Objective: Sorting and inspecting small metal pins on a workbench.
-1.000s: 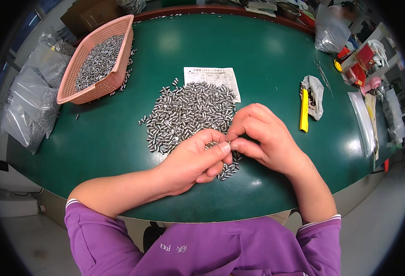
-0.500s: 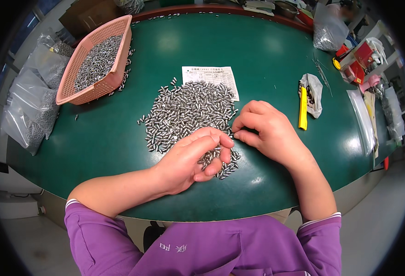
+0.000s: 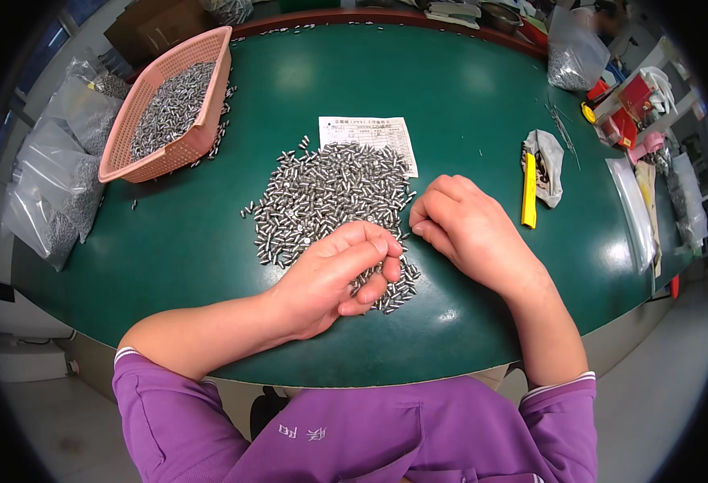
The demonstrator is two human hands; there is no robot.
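A heap of small shiny metal pins (image 3: 322, 189) lies spread over the middle of the green table. My left hand (image 3: 339, 270) rests at the near right of the heap, its fingers curled in and the thumb laid over the forefinger. Some pins show in the hollow of its fingers; others lie just under and beyond them. Close to its right is my right hand (image 3: 463, 225), the fingers bent and thumb and forefinger pressed together. Whatever is in that pinch is too small or hidden to make out. A printed paper slip (image 3: 402, 153) sticks out from under the heap's far side.
At the far left a pink plastic basket (image 3: 111, 165) holds more pins, with clear bags (image 3: 52, 181) of them beside it. A yellow cutter knife (image 3: 528, 193) and a crumpled pale bag (image 3: 549, 161) lie on the right, with tools and plastic sleeves (image 3: 631, 209) beyond.
My left hand's fingers have curled in tighter, so fewer pins show between them. My right hand has moved slightly right, and its fingers have drawn closer together.
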